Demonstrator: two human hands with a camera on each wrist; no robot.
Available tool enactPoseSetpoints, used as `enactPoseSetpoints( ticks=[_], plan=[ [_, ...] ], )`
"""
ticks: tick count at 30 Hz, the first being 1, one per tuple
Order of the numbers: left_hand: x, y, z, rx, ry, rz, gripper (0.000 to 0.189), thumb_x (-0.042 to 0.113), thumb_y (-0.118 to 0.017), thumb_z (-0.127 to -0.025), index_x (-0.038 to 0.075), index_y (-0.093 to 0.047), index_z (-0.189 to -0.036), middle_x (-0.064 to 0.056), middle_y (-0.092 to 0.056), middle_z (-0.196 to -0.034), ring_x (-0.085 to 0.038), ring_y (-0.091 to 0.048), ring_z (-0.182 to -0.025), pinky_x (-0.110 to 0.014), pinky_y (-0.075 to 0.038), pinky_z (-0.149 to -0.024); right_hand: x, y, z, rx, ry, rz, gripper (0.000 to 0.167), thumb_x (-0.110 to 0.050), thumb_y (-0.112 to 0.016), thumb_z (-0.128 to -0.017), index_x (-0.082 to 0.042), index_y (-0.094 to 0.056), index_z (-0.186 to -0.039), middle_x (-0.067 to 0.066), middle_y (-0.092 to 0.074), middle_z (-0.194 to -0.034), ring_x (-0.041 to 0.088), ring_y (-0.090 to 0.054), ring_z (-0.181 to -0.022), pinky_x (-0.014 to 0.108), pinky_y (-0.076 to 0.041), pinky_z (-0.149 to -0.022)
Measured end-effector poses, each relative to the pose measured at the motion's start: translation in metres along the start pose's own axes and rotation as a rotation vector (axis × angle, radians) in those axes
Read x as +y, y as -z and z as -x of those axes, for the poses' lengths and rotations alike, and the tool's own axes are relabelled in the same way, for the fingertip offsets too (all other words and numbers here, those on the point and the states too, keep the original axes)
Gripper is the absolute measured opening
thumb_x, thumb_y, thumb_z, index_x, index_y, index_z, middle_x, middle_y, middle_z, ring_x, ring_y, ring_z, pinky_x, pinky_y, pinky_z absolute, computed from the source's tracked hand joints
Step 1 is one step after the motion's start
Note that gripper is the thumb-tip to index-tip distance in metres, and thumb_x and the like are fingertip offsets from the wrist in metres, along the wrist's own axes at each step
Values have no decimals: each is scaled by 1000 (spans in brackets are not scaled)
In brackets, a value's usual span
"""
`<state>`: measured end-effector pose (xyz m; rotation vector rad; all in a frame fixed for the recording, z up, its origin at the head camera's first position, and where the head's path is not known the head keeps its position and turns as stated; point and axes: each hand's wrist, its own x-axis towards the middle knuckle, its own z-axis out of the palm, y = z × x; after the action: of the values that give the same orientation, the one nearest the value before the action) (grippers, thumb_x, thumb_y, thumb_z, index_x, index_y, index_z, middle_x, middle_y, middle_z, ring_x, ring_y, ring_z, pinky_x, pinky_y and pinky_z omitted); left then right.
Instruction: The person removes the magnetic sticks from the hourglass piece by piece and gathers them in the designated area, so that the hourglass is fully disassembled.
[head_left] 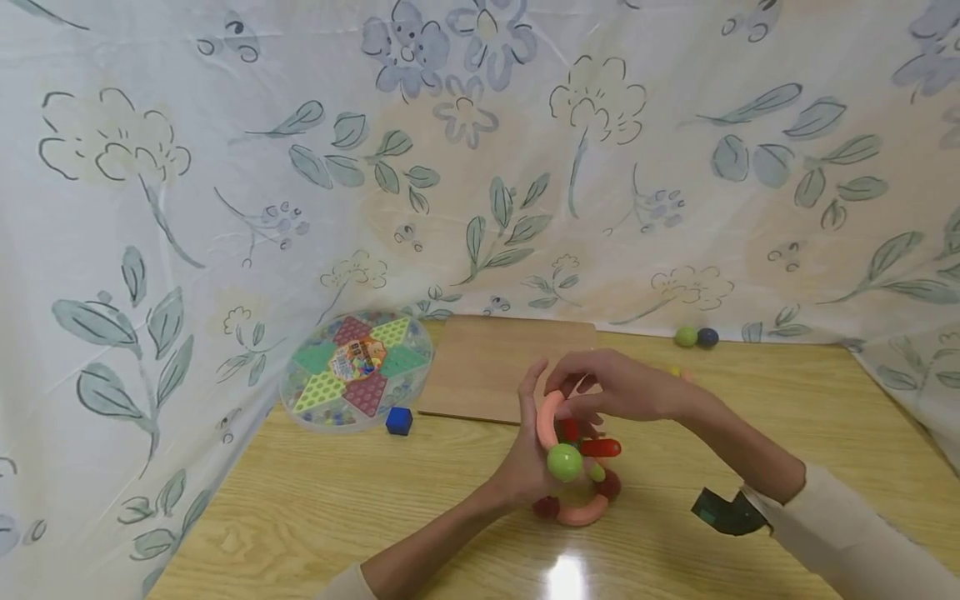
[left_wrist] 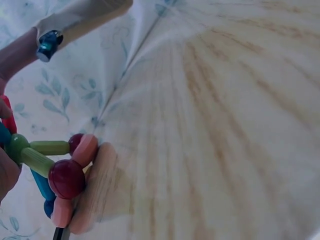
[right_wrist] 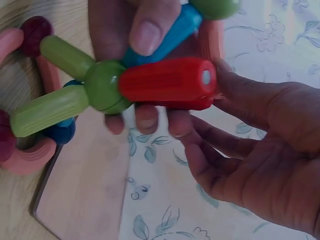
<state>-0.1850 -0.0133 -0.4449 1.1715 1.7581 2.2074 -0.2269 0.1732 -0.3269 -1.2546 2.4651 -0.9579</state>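
My left hand [head_left: 522, 468] grips a toy figure of magnetic rods and balls over the table, its thumb across a blue rod [right_wrist: 172, 37] and its fingers beneath. At the top of the figure, my right hand [head_left: 618, 385] pinches a salmon curved rod [head_left: 549, 419] beside a light green ball [head_left: 565, 462]. Red rods [right_wrist: 165, 81] stick out from a darker green ball [right_wrist: 106, 86], which also carries two light green rods [right_wrist: 52, 107]. These lead to dark red balls [left_wrist: 67, 179] and a lower ring with a salmon curved rod [head_left: 583, 512].
A round Chinese checkers board [head_left: 309, 360] lies at the back left, with a blue cube [head_left: 399, 421] near it. Behind the hands is a brown wooden board [head_left: 487, 358]. A green ball [head_left: 686, 337] and a dark blue ball [head_left: 707, 337] sit at the back right by the floral cloth [head_left: 480, 167].
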Motion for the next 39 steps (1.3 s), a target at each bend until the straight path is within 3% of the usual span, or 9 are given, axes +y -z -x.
enactPoseSetpoints(
  ticks=[2, 4, 10, 16, 23, 27, 30, 35, 39],
  plan=[
    [-1, 0, 0, -12, -18, -22, 116, -1, -70, -88, 32, 12, -162, -39, -55, -126, -32, -68, -119, -31, -53, -110, -2, 1, 0, 41, 15, 9, 15, -21, -76, -97, -14, -72, -110, -4, -73, -105, 14, -69, -102, 32, -60, -94],
    [-2, 1, -1, -25, -24, -37, 114, 2, -70, -89, 30, 12, -163, -37, -55, -122, -37, -65, -118, -33, -53, -110, -5, 3, 0, 79, 26, 19, 16, -21, -78, -95, -14, -72, -107, -5, -73, -103, 13, -68, -101, 32, -59, -94],
    [-2, 3, -2, -42, 36, -20, 108, 11, -73, -93, 32, 7, -163, -31, -59, -120, -11, -63, -113, -28, -53, -107, -15, 7, 3, 139, 32, 24, 15, -19, -81, -92, -15, -73, -105, -7, -71, -99, 11, -64, -90, 25, -58, -83],
    [-4, 5, -7, -84, 83, 32, 98, 22, -80, -92, 30, -8, -158, -34, -61, -120, -8, -65, -110, -28, -57, -100, -18, 8, 3, 85, -1, -47, 15, -17, -78, -94, -12, -70, -106, -4, -69, -90, 10, -61, -79, 23, -56, -73],
    [-8, 12, -14, -136, 150, -38, 87, 13, -85, -87, 30, -26, -150, -30, -66, -118, -9, -68, -109, -31, -57, -100, -21, 12, 7, 3, -5, -129, 13, -12, -71, -99, -9, -66, -112, 3, -72, -97, 11, -63, -79, 23, -56, -71],
    [-15, 15, -16, -179, 140, -94, 67, 11, -85, -87, 18, -44, -139, -23, -70, -107, -7, -71, -103, -31, -58, -100, -25, 13, 10, -28, -34, -113, 18, -15, -68, -102, -9, -71, -119, 6, -74, -103, 7, -60, -76, 22, -55, -69],
    [-21, 16, -15, -199, 132, -102, 52, 10, -82, -89, 11, -52, -132, -25, -68, -111, -3, -68, -105, -29, -56, -102, -27, 12, 12, -48, -46, -102, 19, -18, -66, -104, -8, -71, -120, 7, -71, -93, 4, -56, -71, 22, -51, -65],
    [-7, 11, -14, -202, 149, -144, 32, 5, -77, -92, 2, -60, -119, -26, -66, -114, 2, -63, -104, -23, -53, -101, -28, 11, 12, -51, -56, -53, 15, -19, -65, -104, -11, -71, -116, -3, -58, -76, 2, -49, -64, 22, -47, -60],
    [6, 5, -16, -191, 166, -179, 17, 3, -76, -92, -4, -63, -101, -26, -66, -98, 4, -59, -91, -17, -52, -90, -29, 8, 10, -46, -30, -41, 12, -15, -66, -103, -11, -72, -113, -3, -59, -76, 1, -48, -64, 21, -46, -61]
  ],
)
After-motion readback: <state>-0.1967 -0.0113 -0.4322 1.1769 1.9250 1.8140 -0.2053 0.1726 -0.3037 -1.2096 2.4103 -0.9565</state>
